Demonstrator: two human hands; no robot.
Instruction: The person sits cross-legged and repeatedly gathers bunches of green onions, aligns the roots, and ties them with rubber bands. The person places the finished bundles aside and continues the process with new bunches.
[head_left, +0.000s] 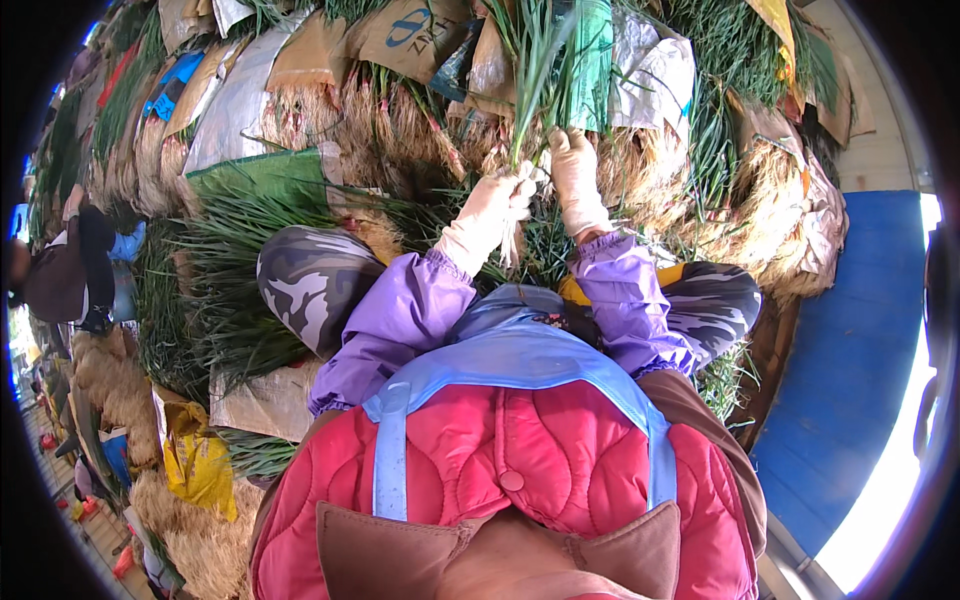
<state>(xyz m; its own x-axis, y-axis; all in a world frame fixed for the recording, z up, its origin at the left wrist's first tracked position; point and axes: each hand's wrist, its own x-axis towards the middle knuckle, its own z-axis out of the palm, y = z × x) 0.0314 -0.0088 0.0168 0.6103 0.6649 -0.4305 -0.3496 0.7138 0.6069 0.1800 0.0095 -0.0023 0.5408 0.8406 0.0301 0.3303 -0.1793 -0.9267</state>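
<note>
My left hand (491, 214), in a pale glove, is closed around a few green onions (531, 82). Their long green leaves rise above the fist, and whitish ends hang beneath it. Close by on the right is my right hand (576, 180), also gloved, with its fingers bent against the stems and roots at the foot of the pile. Whether those fingers grip anything is hidden. Just beyond them stands a green woven sack (592, 64) among more leaves. Loose green leaves (551, 244) lie below both hands, between my knees.
Stacked bundles of onions with tan roots (292, 120) are wrapped in woven sacks (409, 37) across the far side. More leafy bundles (240, 277) lie at left, near a yellow bag (196, 457). Another person (67, 270) is at far left. A blue panel (840, 360) borders the right.
</note>
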